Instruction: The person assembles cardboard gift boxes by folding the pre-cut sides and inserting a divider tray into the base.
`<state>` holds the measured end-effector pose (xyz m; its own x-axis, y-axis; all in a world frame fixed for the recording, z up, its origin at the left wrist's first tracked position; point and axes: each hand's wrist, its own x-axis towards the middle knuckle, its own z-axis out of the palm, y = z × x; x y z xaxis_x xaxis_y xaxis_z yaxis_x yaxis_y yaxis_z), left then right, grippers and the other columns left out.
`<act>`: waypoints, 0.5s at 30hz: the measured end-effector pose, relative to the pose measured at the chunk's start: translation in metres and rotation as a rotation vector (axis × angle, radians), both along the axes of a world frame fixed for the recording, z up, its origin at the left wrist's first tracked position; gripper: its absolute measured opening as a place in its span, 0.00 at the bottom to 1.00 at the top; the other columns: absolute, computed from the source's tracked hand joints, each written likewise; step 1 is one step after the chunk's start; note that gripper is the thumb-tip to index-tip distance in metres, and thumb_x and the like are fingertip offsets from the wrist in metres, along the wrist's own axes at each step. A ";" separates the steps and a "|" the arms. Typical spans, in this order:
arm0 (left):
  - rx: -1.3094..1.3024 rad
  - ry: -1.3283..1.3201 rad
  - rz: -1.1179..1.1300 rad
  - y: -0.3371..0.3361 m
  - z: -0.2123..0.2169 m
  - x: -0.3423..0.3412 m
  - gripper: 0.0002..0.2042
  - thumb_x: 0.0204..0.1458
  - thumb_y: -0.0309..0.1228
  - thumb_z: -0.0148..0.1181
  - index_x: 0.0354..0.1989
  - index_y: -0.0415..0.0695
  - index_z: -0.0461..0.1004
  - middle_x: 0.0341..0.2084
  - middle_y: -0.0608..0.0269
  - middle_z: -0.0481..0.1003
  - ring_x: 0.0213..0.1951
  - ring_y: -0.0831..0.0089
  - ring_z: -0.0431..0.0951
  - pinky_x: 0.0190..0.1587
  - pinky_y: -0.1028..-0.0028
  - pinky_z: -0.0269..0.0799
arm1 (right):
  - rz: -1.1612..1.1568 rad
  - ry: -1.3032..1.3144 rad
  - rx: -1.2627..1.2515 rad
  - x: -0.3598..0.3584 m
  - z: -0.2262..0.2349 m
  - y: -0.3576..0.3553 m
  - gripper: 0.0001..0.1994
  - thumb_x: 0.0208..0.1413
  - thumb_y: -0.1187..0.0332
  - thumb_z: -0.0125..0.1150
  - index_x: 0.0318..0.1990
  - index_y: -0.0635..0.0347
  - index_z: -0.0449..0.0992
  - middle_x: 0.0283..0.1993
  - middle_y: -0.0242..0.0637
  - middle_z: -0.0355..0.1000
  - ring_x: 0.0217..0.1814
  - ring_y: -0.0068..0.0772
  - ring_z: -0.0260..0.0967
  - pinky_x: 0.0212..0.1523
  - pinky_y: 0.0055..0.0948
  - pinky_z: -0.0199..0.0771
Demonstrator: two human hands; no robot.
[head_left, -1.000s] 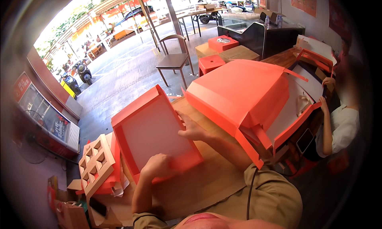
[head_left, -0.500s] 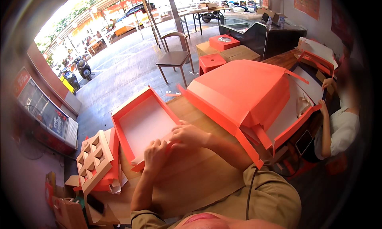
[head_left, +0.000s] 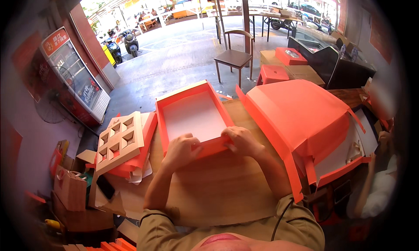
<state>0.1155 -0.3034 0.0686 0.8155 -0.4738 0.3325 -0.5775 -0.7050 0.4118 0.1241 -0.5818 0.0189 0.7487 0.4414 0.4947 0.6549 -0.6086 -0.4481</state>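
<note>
Open red box set on desk, near wall clamped in grip of left hand and right hand; wall could be creased by uneven pinching, beige divider knocked by leftward shove.

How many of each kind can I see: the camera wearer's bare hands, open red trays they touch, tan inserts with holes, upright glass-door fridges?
Left hand and right hand: 2
Open red tray: 1
Tan insert with holes: 1
Upright glass-door fridge: 1
Total: 5
</note>
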 end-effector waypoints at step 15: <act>0.309 0.070 -0.271 -0.025 -0.037 -0.008 0.13 0.65 0.39 0.60 0.32 0.44 0.79 0.22 0.51 0.78 0.28 0.49 0.82 0.34 0.53 0.76 | -0.056 0.189 -0.334 0.001 -0.010 -0.019 0.09 0.45 0.82 0.63 0.29 0.57 0.73 0.32 0.36 0.76 0.41 0.45 0.77 0.42 0.45 0.75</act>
